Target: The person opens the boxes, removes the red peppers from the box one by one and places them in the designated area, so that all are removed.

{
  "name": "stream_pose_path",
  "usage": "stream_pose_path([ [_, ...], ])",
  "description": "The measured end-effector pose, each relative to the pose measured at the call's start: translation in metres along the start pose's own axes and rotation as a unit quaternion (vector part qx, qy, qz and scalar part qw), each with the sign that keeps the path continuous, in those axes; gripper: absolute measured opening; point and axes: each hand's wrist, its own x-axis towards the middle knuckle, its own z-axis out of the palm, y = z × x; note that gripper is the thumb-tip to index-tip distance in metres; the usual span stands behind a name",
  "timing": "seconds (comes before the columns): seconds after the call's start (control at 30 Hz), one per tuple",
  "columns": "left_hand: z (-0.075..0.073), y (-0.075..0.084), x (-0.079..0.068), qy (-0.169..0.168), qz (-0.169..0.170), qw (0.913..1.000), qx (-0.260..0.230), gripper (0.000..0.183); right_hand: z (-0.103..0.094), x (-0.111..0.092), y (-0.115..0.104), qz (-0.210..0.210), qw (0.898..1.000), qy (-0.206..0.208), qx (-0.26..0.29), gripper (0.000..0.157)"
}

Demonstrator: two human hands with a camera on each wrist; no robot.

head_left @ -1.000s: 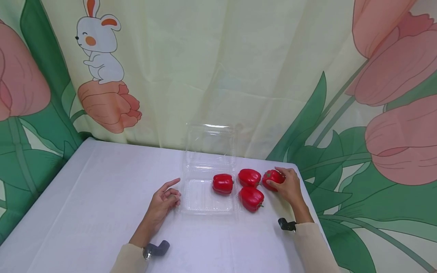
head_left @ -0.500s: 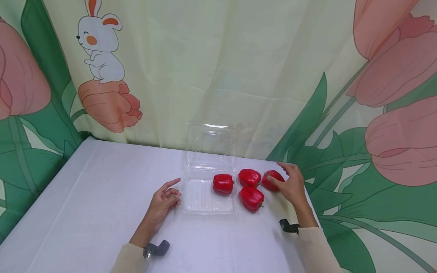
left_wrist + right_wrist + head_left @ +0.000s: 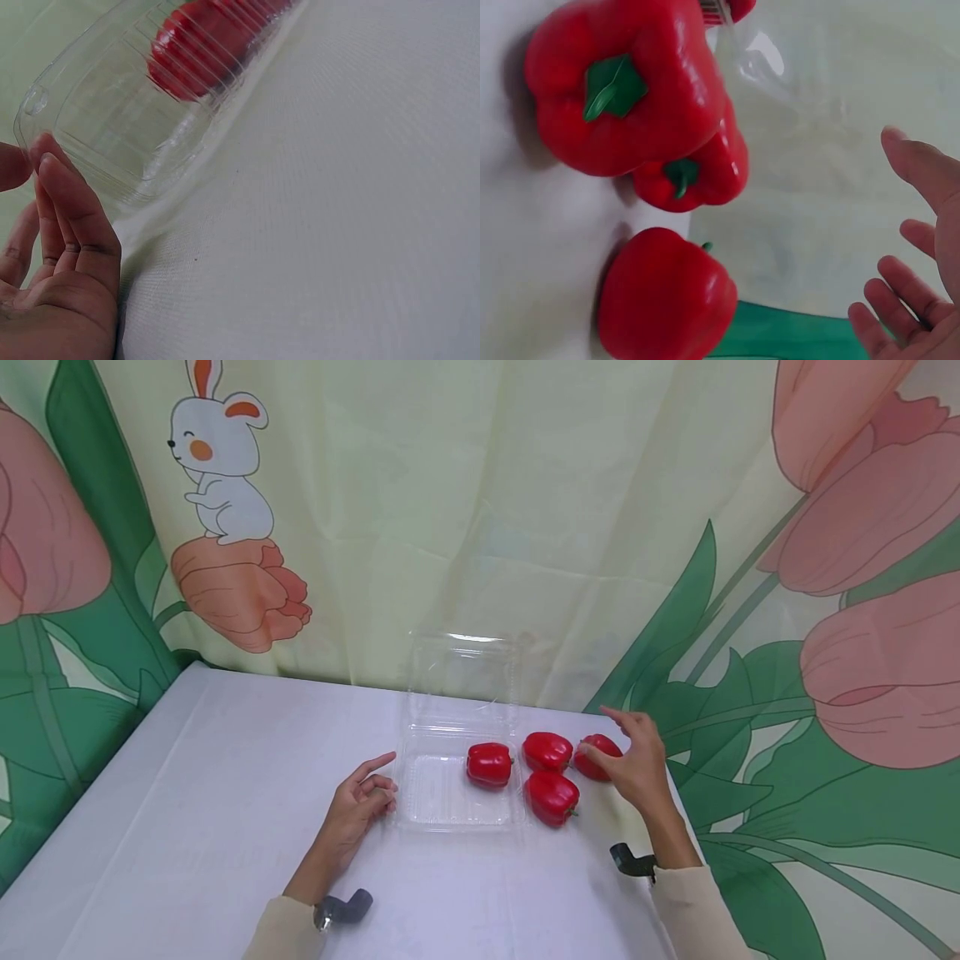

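A clear plastic clamshell container (image 3: 431, 818) lies with its lid raised at the back, a red bell pepper (image 3: 489, 766) in the right half of its base. At the container's left edge my left hand (image 3: 358, 806) pinches the rim; the left wrist view shows fingertips (image 3: 51, 161) at the corner. Outside on the right lie a rear bell pepper (image 3: 547, 750), a front bell pepper (image 3: 552, 797) and a rightmost bell pepper (image 3: 596, 757). My right hand (image 3: 637, 768) hovers with spread fingers over the rightmost one, holding nothing; in the right wrist view this hand (image 3: 922, 262) shows apart from the peppers.
A white cloth covers the table (image 3: 225, 793). Behind it hangs a curtain (image 3: 585, 527) printed with tulips and a rabbit, close to the raised lid. The table's right edge runs just past my right hand.
My right hand has let go of the rightmost bell pepper, its fingers spreading and lifting off. That pepper stays beside the others. My left hand and the container have not moved.
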Motion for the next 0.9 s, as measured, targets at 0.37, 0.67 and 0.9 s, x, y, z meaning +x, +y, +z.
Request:
stream_pose_path([
  [0.37,0.000,0.000,0.000,-0.002,-0.002,1.0000,-0.002,0.064,0.005,-0.007,-0.018,-0.039,0.999,0.017,0.021,0.086],
  [0.67,-0.001,-0.001,0.001,-0.002,0.001,1.0000,-0.002,0.063,0.013,-0.009,-0.028,-0.062,0.997,0.015,0.036,0.089],
  [0.9,-0.001,-0.001,0.002,-0.004,0.000,1.0000,-0.002,0.064,0.019,-0.012,-0.042,-0.077,0.996,0.007,0.036,0.087],
])
